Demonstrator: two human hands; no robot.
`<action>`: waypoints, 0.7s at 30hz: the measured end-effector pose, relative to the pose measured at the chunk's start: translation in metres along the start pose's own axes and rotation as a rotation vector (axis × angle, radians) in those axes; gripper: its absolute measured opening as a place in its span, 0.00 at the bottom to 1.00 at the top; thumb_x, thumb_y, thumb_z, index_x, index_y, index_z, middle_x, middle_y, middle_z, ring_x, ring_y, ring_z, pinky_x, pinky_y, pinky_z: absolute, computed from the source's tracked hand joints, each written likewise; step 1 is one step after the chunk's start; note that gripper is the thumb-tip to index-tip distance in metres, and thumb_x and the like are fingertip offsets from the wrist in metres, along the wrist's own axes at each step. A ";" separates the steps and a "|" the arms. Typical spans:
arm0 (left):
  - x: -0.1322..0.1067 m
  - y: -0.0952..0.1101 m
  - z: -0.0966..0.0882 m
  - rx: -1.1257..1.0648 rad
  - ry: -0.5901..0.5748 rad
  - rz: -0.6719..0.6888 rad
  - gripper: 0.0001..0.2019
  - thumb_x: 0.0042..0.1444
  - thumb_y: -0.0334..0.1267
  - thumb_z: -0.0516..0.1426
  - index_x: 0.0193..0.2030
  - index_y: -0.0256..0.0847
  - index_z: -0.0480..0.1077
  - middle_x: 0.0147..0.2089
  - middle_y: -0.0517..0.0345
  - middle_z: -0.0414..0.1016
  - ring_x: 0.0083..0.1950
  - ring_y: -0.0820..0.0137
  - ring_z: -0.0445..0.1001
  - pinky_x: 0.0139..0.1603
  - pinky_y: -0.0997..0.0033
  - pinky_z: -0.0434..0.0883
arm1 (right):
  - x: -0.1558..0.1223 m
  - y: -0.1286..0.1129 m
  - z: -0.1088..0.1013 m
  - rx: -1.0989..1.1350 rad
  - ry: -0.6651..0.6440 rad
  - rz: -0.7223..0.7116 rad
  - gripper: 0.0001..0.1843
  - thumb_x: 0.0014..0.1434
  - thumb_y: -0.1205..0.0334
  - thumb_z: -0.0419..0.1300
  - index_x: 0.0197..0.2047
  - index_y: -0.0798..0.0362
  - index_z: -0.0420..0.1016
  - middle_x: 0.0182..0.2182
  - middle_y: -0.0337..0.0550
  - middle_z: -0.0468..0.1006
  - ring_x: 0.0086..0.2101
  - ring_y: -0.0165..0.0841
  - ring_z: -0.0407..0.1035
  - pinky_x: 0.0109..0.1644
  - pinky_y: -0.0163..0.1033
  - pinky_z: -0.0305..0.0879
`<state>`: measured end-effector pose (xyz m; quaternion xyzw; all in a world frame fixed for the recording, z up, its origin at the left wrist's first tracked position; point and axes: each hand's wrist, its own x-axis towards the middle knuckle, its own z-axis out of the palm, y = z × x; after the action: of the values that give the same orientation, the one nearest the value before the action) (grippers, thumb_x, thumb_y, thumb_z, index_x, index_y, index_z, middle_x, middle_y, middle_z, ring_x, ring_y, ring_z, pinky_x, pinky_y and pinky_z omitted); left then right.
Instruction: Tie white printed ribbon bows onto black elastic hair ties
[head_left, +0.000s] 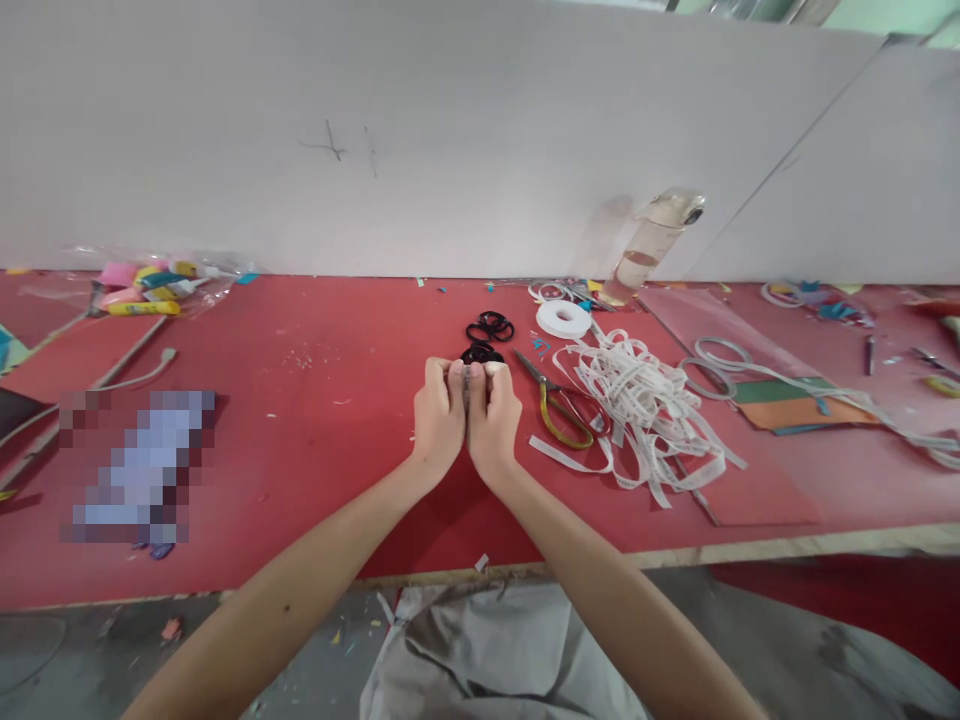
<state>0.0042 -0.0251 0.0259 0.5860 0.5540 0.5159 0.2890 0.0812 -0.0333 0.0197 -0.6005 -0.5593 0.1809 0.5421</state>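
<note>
My left hand point(438, 415) and my right hand point(495, 415) are pressed together over the table, both closed, with the thumbs side by side on top. A small greyish sliver shows between the thumb tips, too small to name, and the fingers hide the rest. Just beyond the fingertips lie black elastic bands point(490, 327), some of them partly covered by my hands. To the right of my right hand rest scissors point(559, 405) with yellowish handles, their blades partly spread. A tangled heap of white printed ribbon point(645, 400) lies beside them, with a white tape roll point(563, 319) behind.
A clear bottle point(646, 250) with liquid stands by the white wall. Farther right are a pale cable point(795, 372) and coloured sheets point(795, 402). On the left lie a blurred-out flat object point(146, 460), a white cable plug point(168, 355) and a plastic bag of colourful items point(146, 285).
</note>
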 end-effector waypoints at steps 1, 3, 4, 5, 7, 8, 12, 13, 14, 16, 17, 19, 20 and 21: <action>0.001 0.000 0.001 -0.005 0.001 -0.003 0.13 0.67 0.50 0.46 0.39 0.43 0.60 0.28 0.61 0.73 0.28 0.71 0.72 0.28 0.74 0.63 | 0.000 0.000 0.000 0.013 0.010 0.001 0.17 0.67 0.46 0.46 0.38 0.50 0.64 0.28 0.38 0.73 0.25 0.30 0.64 0.30 0.32 0.56; 0.002 -0.002 0.002 -0.007 -0.005 -0.007 0.13 0.67 0.49 0.45 0.38 0.43 0.60 0.28 0.61 0.72 0.27 0.71 0.72 0.28 0.74 0.62 | 0.001 0.001 0.000 0.042 0.004 0.006 0.17 0.67 0.46 0.47 0.37 0.50 0.64 0.28 0.38 0.73 0.25 0.30 0.65 0.30 0.32 0.57; 0.002 -0.003 0.002 -0.001 -0.011 -0.007 0.13 0.67 0.49 0.45 0.38 0.43 0.60 0.28 0.61 0.72 0.27 0.71 0.72 0.28 0.74 0.62 | 0.000 0.001 0.000 0.060 -0.007 0.014 0.17 0.67 0.46 0.47 0.38 0.50 0.64 0.29 0.38 0.73 0.26 0.30 0.65 0.31 0.32 0.58; 0.002 -0.003 0.002 0.008 -0.021 -0.005 0.13 0.67 0.49 0.45 0.38 0.43 0.60 0.28 0.61 0.72 0.27 0.71 0.72 0.28 0.74 0.62 | 0.000 0.002 0.001 0.078 -0.018 0.026 0.17 0.67 0.46 0.47 0.38 0.50 0.64 0.29 0.38 0.73 0.26 0.30 0.66 0.31 0.32 0.58; 0.002 -0.004 0.001 0.027 -0.040 0.003 0.12 0.67 0.48 0.46 0.38 0.43 0.60 0.28 0.61 0.73 0.28 0.71 0.72 0.29 0.74 0.63 | -0.002 0.002 0.002 0.110 -0.031 0.044 0.17 0.66 0.45 0.48 0.38 0.50 0.64 0.29 0.37 0.73 0.27 0.30 0.67 0.32 0.32 0.60; 0.002 -0.004 0.001 0.032 -0.047 0.008 0.12 0.67 0.48 0.46 0.38 0.43 0.60 0.28 0.61 0.73 0.28 0.71 0.72 0.29 0.74 0.63 | -0.002 0.003 0.002 0.124 -0.025 0.047 0.17 0.66 0.45 0.49 0.38 0.50 0.64 0.29 0.37 0.73 0.28 0.29 0.67 0.33 0.32 0.60; 0.001 -0.002 0.003 -0.001 -0.042 -0.002 0.12 0.67 0.47 0.46 0.38 0.43 0.60 0.27 0.62 0.71 0.27 0.72 0.71 0.28 0.74 0.62 | -0.004 0.003 0.004 0.153 0.047 0.068 0.17 0.67 0.46 0.48 0.35 0.51 0.63 0.27 0.36 0.70 0.27 0.28 0.63 0.32 0.31 0.59; 0.001 -0.001 0.004 -0.021 -0.038 -0.013 0.12 0.67 0.47 0.46 0.37 0.43 0.60 0.26 0.62 0.70 0.27 0.72 0.70 0.28 0.74 0.63 | -0.004 0.003 0.004 0.158 0.058 0.077 0.18 0.67 0.46 0.47 0.34 0.51 0.63 0.26 0.36 0.69 0.26 0.28 0.62 0.32 0.31 0.59; 0.001 0.000 0.004 -0.044 -0.033 -0.024 0.12 0.67 0.47 0.46 0.37 0.43 0.60 0.26 0.63 0.69 0.27 0.73 0.70 0.28 0.74 0.63 | -0.004 0.003 0.004 0.165 0.063 0.082 0.18 0.67 0.47 0.47 0.34 0.51 0.63 0.26 0.36 0.69 0.27 0.28 0.62 0.32 0.31 0.59; 0.001 -0.001 0.005 -0.089 -0.024 -0.038 0.13 0.67 0.48 0.46 0.37 0.43 0.60 0.26 0.63 0.68 0.27 0.73 0.68 0.28 0.75 0.64 | -0.004 0.003 0.004 0.184 0.067 0.081 0.17 0.67 0.47 0.47 0.34 0.51 0.63 0.26 0.36 0.68 0.27 0.28 0.62 0.33 0.31 0.59; 0.002 -0.001 0.005 -0.110 -0.020 -0.043 0.13 0.67 0.47 0.46 0.36 0.43 0.60 0.27 0.63 0.67 0.27 0.73 0.68 0.29 0.75 0.64 | -0.004 0.003 0.004 0.193 0.068 0.079 0.17 0.67 0.48 0.48 0.33 0.51 0.62 0.26 0.36 0.68 0.27 0.28 0.61 0.33 0.32 0.59; 0.004 -0.004 0.006 -0.146 -0.026 -0.055 0.13 0.67 0.47 0.47 0.34 0.42 0.60 0.26 0.63 0.65 0.27 0.74 0.66 0.28 0.75 0.64 | -0.003 0.004 0.003 0.201 0.066 0.078 0.17 0.67 0.48 0.48 0.32 0.51 0.62 0.26 0.36 0.67 0.27 0.28 0.61 0.33 0.32 0.59; 0.005 -0.005 0.006 -0.162 -0.036 -0.063 0.13 0.67 0.47 0.47 0.33 0.42 0.60 0.26 0.63 0.64 0.27 0.74 0.65 0.28 0.75 0.64 | -0.002 0.005 0.003 0.200 0.063 0.077 0.17 0.67 0.48 0.48 0.32 0.51 0.62 0.25 0.36 0.66 0.27 0.28 0.61 0.32 0.32 0.59; 0.005 -0.006 0.006 -0.173 -0.049 -0.068 0.13 0.67 0.47 0.47 0.33 0.43 0.60 0.26 0.63 0.63 0.26 0.74 0.64 0.27 0.75 0.63 | -0.002 0.005 0.003 0.197 0.059 0.077 0.17 0.67 0.48 0.48 0.32 0.51 0.62 0.25 0.36 0.66 0.27 0.28 0.61 0.32 0.32 0.59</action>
<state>0.0069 -0.0176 0.0204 0.5522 0.5195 0.5374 0.3694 0.0807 -0.0326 0.0134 -0.5701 -0.4992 0.2380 0.6076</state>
